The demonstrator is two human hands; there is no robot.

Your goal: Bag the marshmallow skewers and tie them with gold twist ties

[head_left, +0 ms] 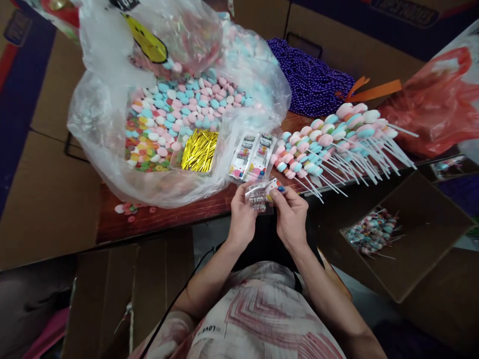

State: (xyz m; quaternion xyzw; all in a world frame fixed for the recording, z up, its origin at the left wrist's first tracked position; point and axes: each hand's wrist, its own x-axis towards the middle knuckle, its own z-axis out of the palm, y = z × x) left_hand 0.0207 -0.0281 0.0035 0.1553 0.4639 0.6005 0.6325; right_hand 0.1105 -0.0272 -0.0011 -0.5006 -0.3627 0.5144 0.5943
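Both hands meet at the near edge of a red-brown table point(175, 214). My left hand point(242, 217) and my right hand point(291, 217) together pinch a small clear printed bag point(262, 195) between thumbs and fingers. Just beyond it lies a stack of the same printed bags point(252, 157). To the right, several candy skewers point(329, 137) with pink, blue and white pieces on white sticks lie in a pile. A bundle of gold twist ties point(199, 149) rests to the left of the stack.
A big clear plastic bag point(112, 164) holds loose pastel candies point(179, 112). Purple beads point(310, 80) lie behind. A red plastic bag point(437, 104) sits at far right. A cardboard box point(422, 239) at lower right holds finished wrapped skewers point(370, 232). Cardboard boxes stand left.
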